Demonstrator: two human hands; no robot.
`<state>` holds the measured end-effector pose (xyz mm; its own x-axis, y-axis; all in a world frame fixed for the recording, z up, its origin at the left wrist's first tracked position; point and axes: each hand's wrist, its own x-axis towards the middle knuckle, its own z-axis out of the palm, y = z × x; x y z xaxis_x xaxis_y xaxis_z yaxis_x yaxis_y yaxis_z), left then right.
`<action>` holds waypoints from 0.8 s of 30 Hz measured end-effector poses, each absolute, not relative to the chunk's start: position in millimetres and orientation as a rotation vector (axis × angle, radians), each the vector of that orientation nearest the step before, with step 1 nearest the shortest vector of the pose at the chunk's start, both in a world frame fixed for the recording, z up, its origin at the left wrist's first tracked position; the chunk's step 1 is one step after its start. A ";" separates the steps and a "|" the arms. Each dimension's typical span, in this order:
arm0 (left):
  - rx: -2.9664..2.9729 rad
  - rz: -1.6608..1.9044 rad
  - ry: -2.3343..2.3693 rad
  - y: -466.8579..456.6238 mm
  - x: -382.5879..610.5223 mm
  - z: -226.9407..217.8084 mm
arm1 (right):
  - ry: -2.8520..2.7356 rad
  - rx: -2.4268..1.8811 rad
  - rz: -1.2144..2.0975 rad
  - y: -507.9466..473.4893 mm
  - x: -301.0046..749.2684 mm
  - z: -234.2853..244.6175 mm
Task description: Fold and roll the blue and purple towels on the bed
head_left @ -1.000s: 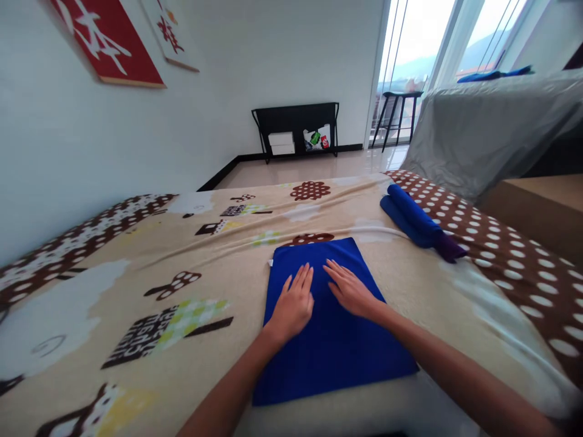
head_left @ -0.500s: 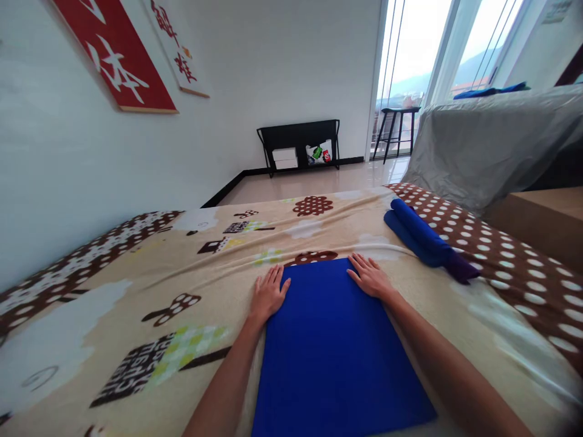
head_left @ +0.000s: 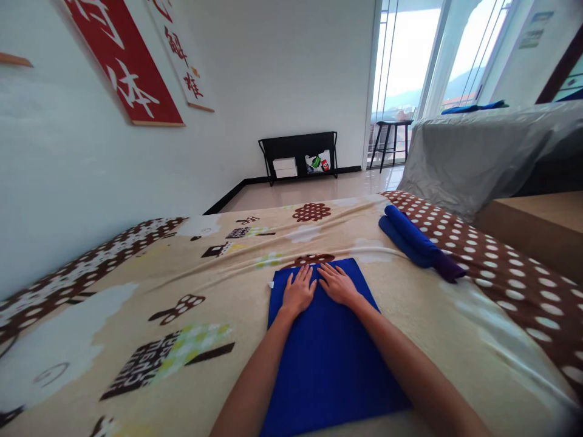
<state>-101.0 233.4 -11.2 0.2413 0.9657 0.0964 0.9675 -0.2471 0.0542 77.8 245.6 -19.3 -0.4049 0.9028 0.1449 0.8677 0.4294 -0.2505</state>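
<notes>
A blue cloth, flat and roughly rectangular, lies in front of me on the patterned blanket. My left hand rests palm down near its far edge, fingers stretched forward. Close beside it, my right hand also lies flat on the cloth with its fingers spread. Neither hand grips anything. A small white tag sticks out at the cloth's far left edge. My forearms cover parts of the cloth's sides.
To the right on the blanket lies a rolled or folded blue and purple cloth. A black rack stands by the far wall, and a stool by the window. Plastic sheeting drapes furniture at the right.
My hands have slid inward from the cloth's two side edges to its middle, close together. The tag at the left edge now shows. The view has tilted slightly.
</notes>
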 end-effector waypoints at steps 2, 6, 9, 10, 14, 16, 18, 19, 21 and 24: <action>-2.411 -0.175 -1.972 230.8 -127.8 -12.8 | -2.387 -1.606 0.195 248.7 106.3 -23.5; -2.292 -0.175 -2.081 227.3 -173.0 -8.7 | -2.312 -1.747 0.200 256.4 157.8 -26.4; -2.216 -0.182 -2.109 227.4 -169.2 -2.7 | -2.288 -1.785 0.179 256.4 159.2 -22.2; -2.194 -0.189 -2.110 227.3 -160.5 -1.1 | -2.275 -1.791 0.161 254.3 152.1 -20.1; -2.259 -0.244 -2.010 219.7 -108.7 -2.4 | -2.270 -1.721 0.102 235.2 105.6 -15.6; -2.355 -0.260 -1.933 211.6 -87.3 -8.0 | -2.318 -1.642 0.120 223.2 86.7 -17.7; -2.417 -0.270 -1.893 202.7 -78.6 -13.7 | -2.353 -1.592 0.143 214.0 80.6 -21.1; -2.431 -0.274 -1.888 198.4 -79.8 -15.7 | -2.357 -1.584 0.148 210.9 83.1 -22.7; -2.450 -0.280 -1.886 190.0 -91.6 -17.3 | -2.347 -1.596 0.153 207.0 97.8 -25.5; -2.470 -0.274 -1.895 176.1 -122.9 -16.4 | -2.325 -1.639 0.166 202.2 132.9 -29.7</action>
